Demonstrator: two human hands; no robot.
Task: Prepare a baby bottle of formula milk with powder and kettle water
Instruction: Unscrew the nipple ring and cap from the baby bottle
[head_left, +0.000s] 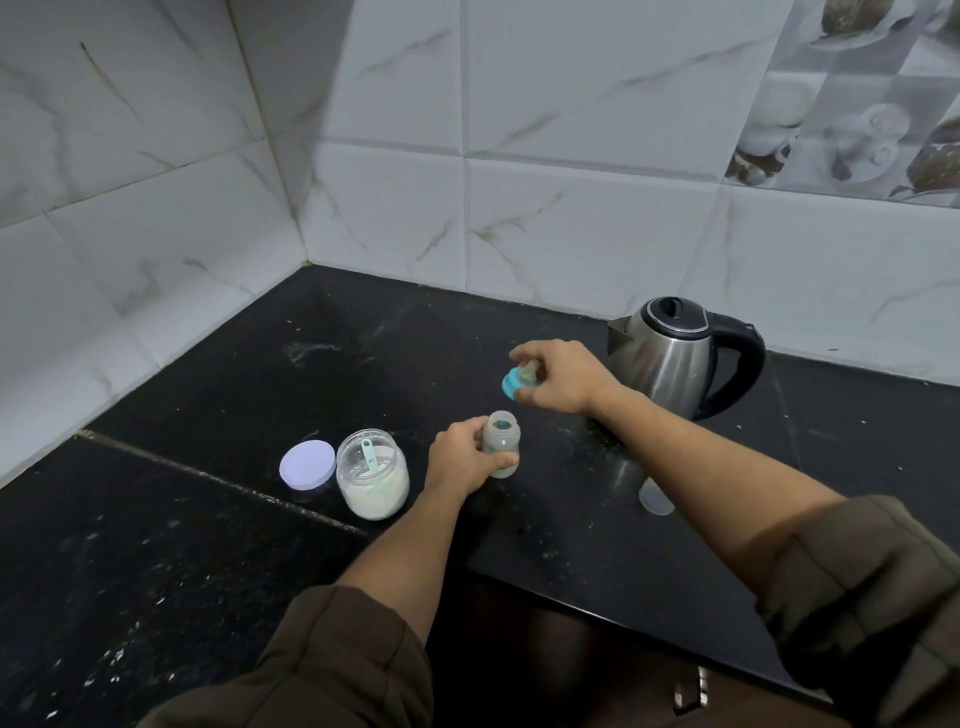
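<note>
A small clear baby bottle (502, 440) stands upright and uncapped on the black counter (208, 519), with my left hand (460, 460) wrapped around its lower body. Above and behind it, my right hand (558, 376) grips the teat with its blue screw ring (513, 383), held tilted in the air. A clear jar of white formula powder (372, 473) stands open to the left, a pale green scoop (370, 460) resting inside. The jar's lilac lid (307, 464) lies flat beside it. A steel kettle (670, 353) with a black handle stands shut at the back right.
A translucent bottle cap (655, 500) lies on the counter under my right forearm. White tiled walls meet in a corner behind the counter. The counter's front edge runs diagonally at the lower right, above a dark cabinet.
</note>
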